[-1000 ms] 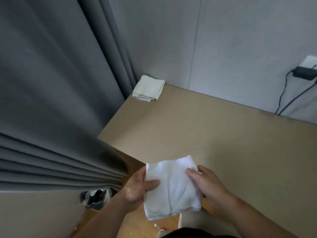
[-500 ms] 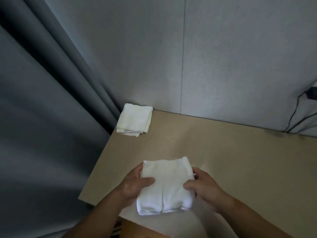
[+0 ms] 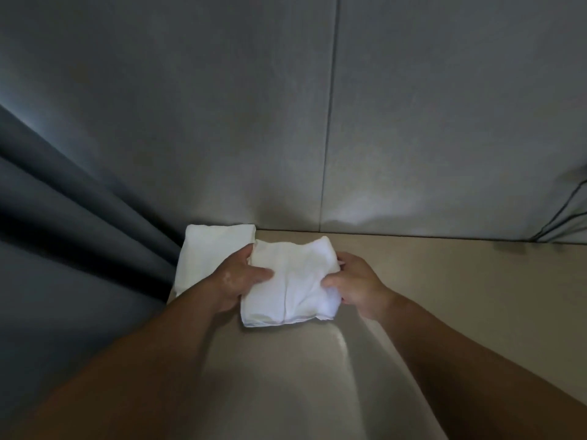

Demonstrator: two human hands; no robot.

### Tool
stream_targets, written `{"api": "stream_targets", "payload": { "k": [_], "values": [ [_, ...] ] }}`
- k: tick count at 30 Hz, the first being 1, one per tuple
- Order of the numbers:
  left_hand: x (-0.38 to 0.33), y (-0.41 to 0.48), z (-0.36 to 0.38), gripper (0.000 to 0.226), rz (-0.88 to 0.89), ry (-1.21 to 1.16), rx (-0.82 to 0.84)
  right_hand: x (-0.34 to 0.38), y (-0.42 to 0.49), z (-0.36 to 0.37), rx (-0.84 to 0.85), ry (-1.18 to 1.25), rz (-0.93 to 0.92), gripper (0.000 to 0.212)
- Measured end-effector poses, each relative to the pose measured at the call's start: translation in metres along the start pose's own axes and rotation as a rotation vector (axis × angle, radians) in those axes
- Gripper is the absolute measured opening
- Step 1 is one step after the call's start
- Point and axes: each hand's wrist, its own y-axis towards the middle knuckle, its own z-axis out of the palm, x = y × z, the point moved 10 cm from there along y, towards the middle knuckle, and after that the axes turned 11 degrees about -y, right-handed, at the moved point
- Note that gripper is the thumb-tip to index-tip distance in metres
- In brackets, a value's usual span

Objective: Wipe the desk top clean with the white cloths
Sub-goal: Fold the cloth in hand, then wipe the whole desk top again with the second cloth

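A folded white cloth [image 3: 293,281] is held by both hands over the beige desk top [image 3: 460,296], near its far left corner. My left hand [image 3: 236,282] grips its left edge, thumb on top. My right hand [image 3: 357,285] grips its right edge, fingers curled over the fabric. A second folded white cloth [image 3: 211,252] lies in the far left corner of the desk, right behind my left hand and partly hidden by it. Whether the held cloth touches the desk I cannot tell.
A grey panelled wall [image 3: 317,122] stands directly behind the desk. A dark grey curtain [image 3: 63,217] hangs at the left, against the desk's left edge. Black cables [image 3: 568,211] run down the wall at the far right.
Both hands have carried the cloth forward toward the far left corner, up to the second cloth. The view has moved in closer to the wall.
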Motion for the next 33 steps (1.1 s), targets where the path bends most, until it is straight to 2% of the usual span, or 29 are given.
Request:
{"api": "stream_targets", "payload": {
  "k": [3,7,9,11,15,17,19,22,25,27,29,33],
  "values": [
    [-0.006,0.033,-0.004,0.066,-0.004,0.009,0.022,0.001,0.021,-0.001,-0.072,-0.024,0.053,0.073],
    [-0.016,0.065,-0.002,0.057,0.056,0.096,0.021,0.001,0.043,-0.006,-0.162,-0.129,0.1,0.056],
    [-0.019,0.076,-0.002,0.059,0.068,0.165,0.011,-0.001,0.052,-0.009,-0.213,-0.201,0.094,0.057],
    [-0.027,0.082,-0.001,0.061,0.112,0.288,-0.019,0.002,0.054,-0.01,-0.257,-0.309,0.08,0.057],
    [-0.045,0.07,0.006,0.057,0.264,0.656,-0.075,0.004,0.044,-0.009,-0.344,-0.591,0.06,0.039],
    [-0.048,0.058,-0.006,0.05,0.325,0.704,-0.11,0.013,0.031,-0.002,-0.452,-0.711,-0.002,0.05],
    [-0.057,0.04,-0.031,0.039,0.435,0.68,-0.182,0.039,0.014,0.023,-0.528,-0.771,-0.192,0.063],
    [-0.07,0.012,-0.081,0.031,0.635,0.728,-0.317,0.084,-0.002,0.095,-0.408,-0.842,-0.473,0.061],
    [-0.053,0.011,-0.132,0.039,0.628,0.909,-0.39,0.111,0.011,0.169,-0.254,-0.992,-0.622,0.062],
    [-0.031,0.018,-0.156,0.052,0.543,1.015,-0.364,0.118,0.033,0.211,-0.14,-1.146,-0.627,0.066],
    [-0.01,0.022,-0.168,0.06,0.489,1.047,-0.286,0.122,0.056,0.236,-0.095,-1.312,-0.598,0.07],
    [0.011,0.028,-0.174,0.064,0.466,1.011,-0.21,0.112,0.092,0.251,-0.071,-1.394,-0.475,0.075]
  ]
}}
